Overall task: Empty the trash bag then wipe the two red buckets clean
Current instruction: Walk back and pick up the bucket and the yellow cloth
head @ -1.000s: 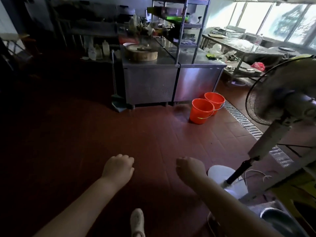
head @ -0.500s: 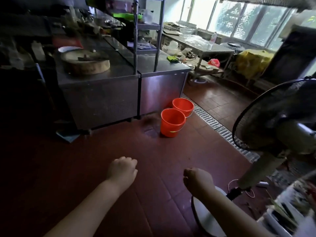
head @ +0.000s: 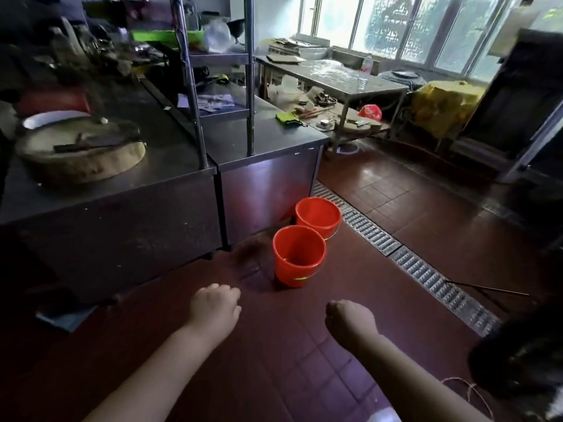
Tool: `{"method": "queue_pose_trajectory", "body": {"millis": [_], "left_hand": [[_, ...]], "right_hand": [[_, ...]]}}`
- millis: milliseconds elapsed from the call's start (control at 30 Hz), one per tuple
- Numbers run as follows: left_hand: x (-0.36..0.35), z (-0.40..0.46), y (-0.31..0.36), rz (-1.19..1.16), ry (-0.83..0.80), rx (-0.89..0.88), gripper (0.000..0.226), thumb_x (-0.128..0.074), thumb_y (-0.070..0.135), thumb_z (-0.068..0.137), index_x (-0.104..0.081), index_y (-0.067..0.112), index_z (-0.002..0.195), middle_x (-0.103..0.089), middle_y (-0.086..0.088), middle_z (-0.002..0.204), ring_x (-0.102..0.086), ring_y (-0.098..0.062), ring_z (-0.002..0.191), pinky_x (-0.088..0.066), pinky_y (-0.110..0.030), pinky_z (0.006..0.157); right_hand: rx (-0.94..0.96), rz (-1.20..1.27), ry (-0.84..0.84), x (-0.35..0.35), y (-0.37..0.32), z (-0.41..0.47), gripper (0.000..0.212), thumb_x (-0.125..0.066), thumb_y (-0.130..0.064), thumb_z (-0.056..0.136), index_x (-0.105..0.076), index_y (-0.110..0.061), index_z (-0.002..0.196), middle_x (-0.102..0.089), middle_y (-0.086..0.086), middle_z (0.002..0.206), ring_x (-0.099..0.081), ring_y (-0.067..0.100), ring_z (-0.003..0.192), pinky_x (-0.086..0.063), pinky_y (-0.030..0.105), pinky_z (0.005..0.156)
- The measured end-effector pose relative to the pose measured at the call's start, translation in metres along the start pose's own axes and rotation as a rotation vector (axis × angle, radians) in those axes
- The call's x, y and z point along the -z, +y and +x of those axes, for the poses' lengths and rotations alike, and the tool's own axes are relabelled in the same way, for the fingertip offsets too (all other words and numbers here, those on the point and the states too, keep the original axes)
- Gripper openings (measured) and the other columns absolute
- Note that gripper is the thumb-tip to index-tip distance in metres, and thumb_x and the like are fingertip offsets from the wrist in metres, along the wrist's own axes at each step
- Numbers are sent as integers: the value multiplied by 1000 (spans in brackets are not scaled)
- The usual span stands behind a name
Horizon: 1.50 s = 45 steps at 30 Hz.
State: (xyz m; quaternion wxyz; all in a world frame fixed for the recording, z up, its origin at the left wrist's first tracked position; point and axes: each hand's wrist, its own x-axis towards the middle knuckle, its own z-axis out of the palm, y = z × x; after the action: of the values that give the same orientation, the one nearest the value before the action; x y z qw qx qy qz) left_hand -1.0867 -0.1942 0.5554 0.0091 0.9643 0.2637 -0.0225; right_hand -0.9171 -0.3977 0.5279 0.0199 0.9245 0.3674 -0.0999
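- Ahead of you on the red tile floor (head: pixel 350 306), two red buckets stand upright and touching: the near bucket (head: pixel 299 255) and the far bucket (head: pixel 318 217), beside the steel counter (head: pixel 265 178) and the floor drain (head: pixel 426 275).
- Your left hand (head: pixel 214 304) is curled into a fist, holding nothing.
- Your right hand (head: pixel 350 321) is likewise fisted and empty.
- Both hands hang short of the near bucket.
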Motion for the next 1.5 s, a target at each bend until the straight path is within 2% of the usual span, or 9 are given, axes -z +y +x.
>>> {"method": "queue_pose_trajectory", "body": {"millis": [133, 200, 333, 467, 700, 900, 1067, 1267, 1500], "left_hand": [[-3, 95, -16, -10, -20, -9, 25, -46, 40, 91, -58, 25, 108, -62, 7, 107, -55, -15, 106, -42, -28, 83], [-8, 148, -22, -26, -27, -31, 25, -46, 39, 91, -59, 25, 108, -62, 7, 108, -55, -16, 106, -42, -29, 83], [-23, 258, -27, -37, -47, -127, 25, -45, 35, 91, -59, 24, 108, -63, 5, 108, -55, -19, 107, -43, -30, 82], [-28, 372, -22, -49, -89, -264, 25, -45, 37, 91, -59, 24, 107, -63, 5, 109, -55, -18, 108, -43, -31, 82], [-32, 512, 39, -37, -158, -519, 22, -47, 36, 89, -59, 22, 101, -64, 3, 104, -58, -20, 102, -45, -32, 81], [-56, 597, 112, 6, -208, -635, 25, -46, 37, 91, -60, 23, 108, -63, 4, 108, -57, -21, 105, -45, -33, 82], [-80, 678, 186, 50, -262, -593, 27, -45, 38, 92, -57, 25, 111, -62, 3, 114, -56, -20, 109, -43, -33, 86], [-85, 783, 273, -7, -282, -383, 27, -47, 40, 91, -59, 25, 109, -64, 4, 111, -57, -20, 108, -45, -33, 86], [-88, 877, 322, -37, -312, -203, 26, -47, 39, 90, -59, 24, 107, -63, 5, 109, -57, -18, 106, -46, -33, 83]], "right_hand": [[-31, -6, -12, 13, 18, 86, 17, -42, -24, 90, -54, -18, 80, -51, -2, 78, -62, 24, 84, -39, 26, 59], [-53, -14, -10, 16, 29, 127, 17, -42, -25, 90, -50, -19, 76, -51, -2, 78, -62, 24, 84, -39, 25, 58], [-159, -38, -5, 23, 51, 202, 20, -45, -30, 89, -59, -16, 91, -63, 0, 93, -61, 24, 90, -41, 26, 62], [-342, 20, -33, 40, 70, 272, 21, -45, -27, 87, -60, -15, 92, -65, 2, 97, -61, 27, 91, -40, 26, 62], [-558, 64, 0, 55, 115, 343, 23, -43, -31, 89, -61, -17, 93, -67, 1, 97, -62, 27, 90, -36, 26, 60], [-628, 66, -26, 52, 189, 397, 24, -43, -33, 88, -61, -18, 93, -66, 0, 96, -62, 26, 92, -44, 28, 65], [-613, 67, -58, 47, 285, 467, 24, -42, -31, 88, -61, -18, 95, -66, 0, 97, -62, 27, 93, -46, 28, 68], [-466, 38, -93, 70, 420, 566, 25, -40, -32, 91, -60, -17, 99, -65, 2, 102, -62, 26, 97, -47, 29, 71], [-262, 22, -155, 99, 518, 700, 22, -42, -30, 90, -57, -14, 96, -66, 5, 100, -63, 29, 94, -47, 30, 69]]}}
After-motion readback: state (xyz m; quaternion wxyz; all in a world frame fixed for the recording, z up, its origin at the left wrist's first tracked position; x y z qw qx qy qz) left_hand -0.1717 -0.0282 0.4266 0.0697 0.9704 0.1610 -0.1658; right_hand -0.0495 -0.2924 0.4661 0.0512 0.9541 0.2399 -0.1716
